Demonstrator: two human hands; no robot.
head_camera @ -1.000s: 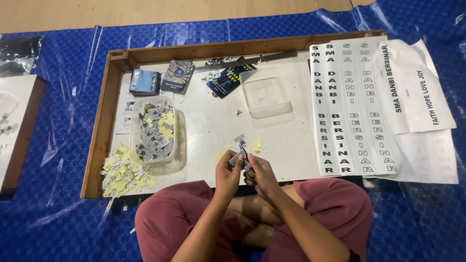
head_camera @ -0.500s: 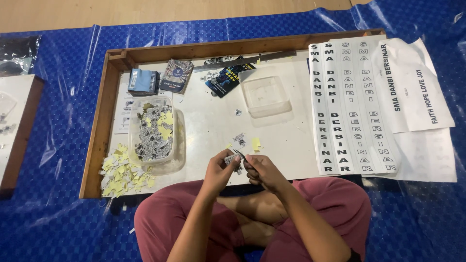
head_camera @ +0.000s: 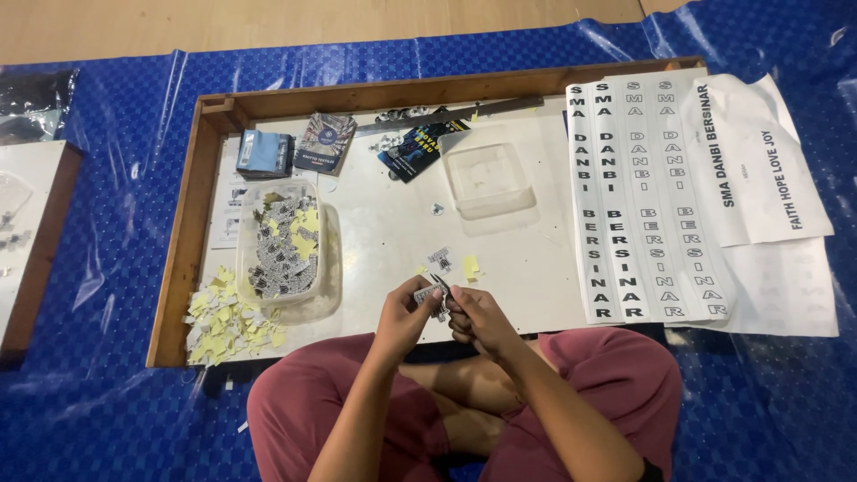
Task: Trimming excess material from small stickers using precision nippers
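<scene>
Both hands meet over the near edge of the wooden tray [head_camera: 170, 268], pinched together on a small printed sticker piece [head_camera: 435, 295]. The left hand [head_camera: 406, 314] grips its left end, the right hand [head_camera: 475, 319] its right; it seems to lie crosswise. Just beyond it, loose yellow scraps [head_camera: 470, 265] lie on the board.
</scene>
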